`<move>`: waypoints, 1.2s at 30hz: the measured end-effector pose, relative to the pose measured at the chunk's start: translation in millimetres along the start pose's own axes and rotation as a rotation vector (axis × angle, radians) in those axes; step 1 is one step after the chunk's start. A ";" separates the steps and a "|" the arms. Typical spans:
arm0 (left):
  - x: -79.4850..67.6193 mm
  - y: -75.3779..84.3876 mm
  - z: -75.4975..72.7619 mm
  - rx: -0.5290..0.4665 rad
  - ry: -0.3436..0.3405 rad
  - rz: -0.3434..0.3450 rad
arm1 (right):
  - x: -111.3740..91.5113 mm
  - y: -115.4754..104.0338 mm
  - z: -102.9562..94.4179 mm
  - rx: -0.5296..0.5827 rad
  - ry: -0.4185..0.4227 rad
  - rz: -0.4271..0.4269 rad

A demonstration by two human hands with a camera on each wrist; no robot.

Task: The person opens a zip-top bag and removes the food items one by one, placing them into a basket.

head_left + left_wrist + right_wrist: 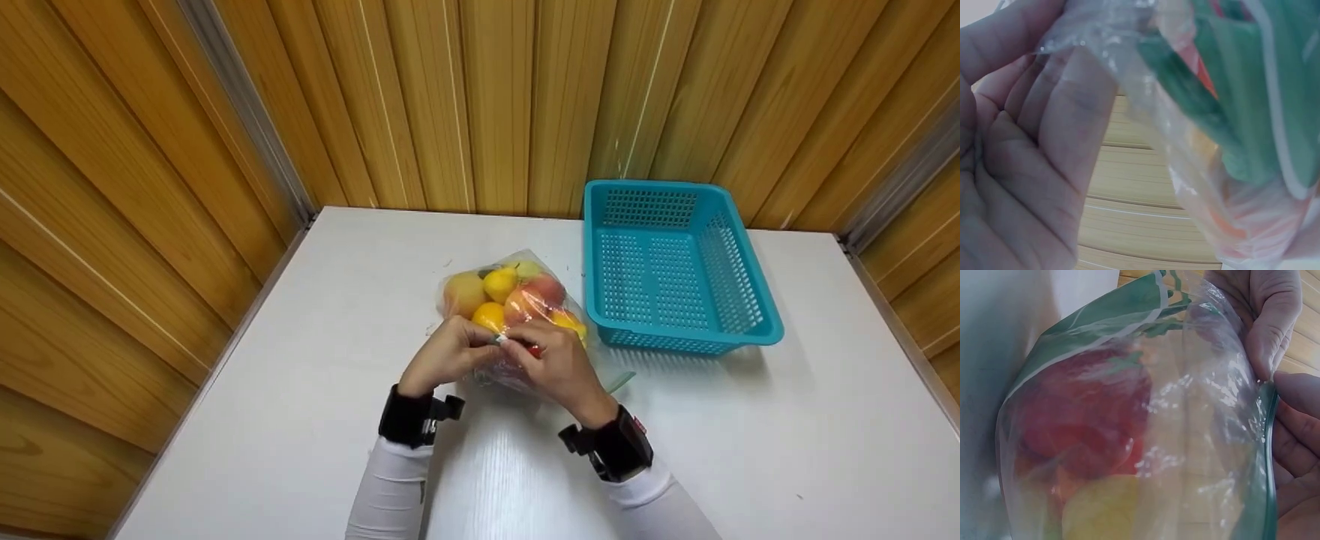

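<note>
A clear zip bag point(480, 379) filled with several fruits lies on the white table, its green zip edge point(1269, 461) towards the person. Through the plastic show a yellow lemon-like fruit point(501, 284), an orange fruit point(489, 316), a red-and-yellow round fruit point(525, 302) and a red one point(1084, 416). My left hand point(446, 352) pinches the bag's edge between thumb and fingers, as the left wrist view shows too. Close against it, my right hand point(559, 367) pinches the zip edge. The two hands' fingertips nearly meet. Some fruits are partly hidden by the hands.
To the right of the bag stands a teal perforated plastic basket point(675, 337) with nothing visible inside. Wood-patterned panels point(495, 105) rise behind and on both sides of the white table point(300, 375).
</note>
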State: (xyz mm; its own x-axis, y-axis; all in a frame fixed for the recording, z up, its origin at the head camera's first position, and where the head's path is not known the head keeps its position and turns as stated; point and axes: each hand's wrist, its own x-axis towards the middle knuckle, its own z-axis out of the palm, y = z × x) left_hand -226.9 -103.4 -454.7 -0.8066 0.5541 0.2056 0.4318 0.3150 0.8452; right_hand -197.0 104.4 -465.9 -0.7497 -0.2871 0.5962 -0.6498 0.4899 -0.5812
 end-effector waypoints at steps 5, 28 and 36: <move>-6.1 4.9 1.3 0.031 0.001 0.000 | -4.0 -2.1 -0.1 0.002 -0.014 0.002; -6.6 15.0 5.5 0.089 0.027 0.021 | -6.8 3.8 -7.5 0.028 0.024 -0.115; -0.7 17.7 5.6 0.092 0.037 0.015 | -7.0 7.7 -16.1 0.028 0.014 -0.072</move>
State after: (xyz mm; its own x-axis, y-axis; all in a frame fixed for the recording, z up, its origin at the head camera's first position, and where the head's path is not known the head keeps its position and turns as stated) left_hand -216.4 -93.8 -442.6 -0.8132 0.5314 0.2375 0.4780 0.3770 0.7933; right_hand -194.7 123.4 -465.6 -0.6991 -0.3092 0.6447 -0.7054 0.4454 -0.5513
